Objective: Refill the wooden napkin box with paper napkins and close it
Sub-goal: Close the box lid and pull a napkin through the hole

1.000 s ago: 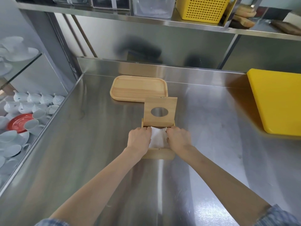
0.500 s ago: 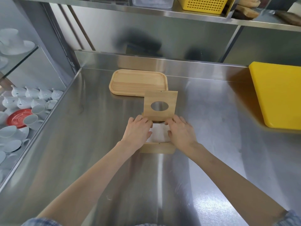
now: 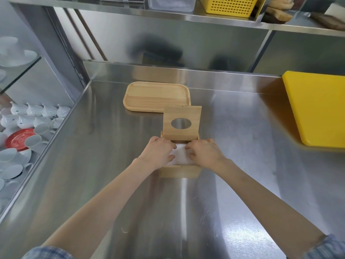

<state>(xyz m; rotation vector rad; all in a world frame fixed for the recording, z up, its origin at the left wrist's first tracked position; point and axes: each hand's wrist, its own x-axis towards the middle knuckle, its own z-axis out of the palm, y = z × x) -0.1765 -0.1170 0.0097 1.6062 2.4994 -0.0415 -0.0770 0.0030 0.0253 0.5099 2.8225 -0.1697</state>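
A wooden napkin box (image 3: 180, 171) sits mid-counter with its lid (image 3: 194, 131) standing upright at the far side; the lid has an oval hole. White paper napkins (image 3: 182, 155) lie inside the box. My left hand (image 3: 158, 151) rests over the box's left side and my right hand (image 3: 205, 152) over its right side. The fingers of both hands curl down onto the napkins, and the hands hide the edges of the stack.
A wooden tray (image 3: 156, 94) lies just behind the box by the steel backsplash. A yellow board (image 3: 317, 109) lies at the right. White cups (image 3: 28, 118) and a red saucer (image 3: 16, 139) sit on a lower shelf off the left edge. A yellow basket (image 3: 229, 5) stands on the shelf overhead.
Both hands lowered the napkins into the box, flattened over them, and now have their fingers curled in on the stack. The lid has stayed upright.
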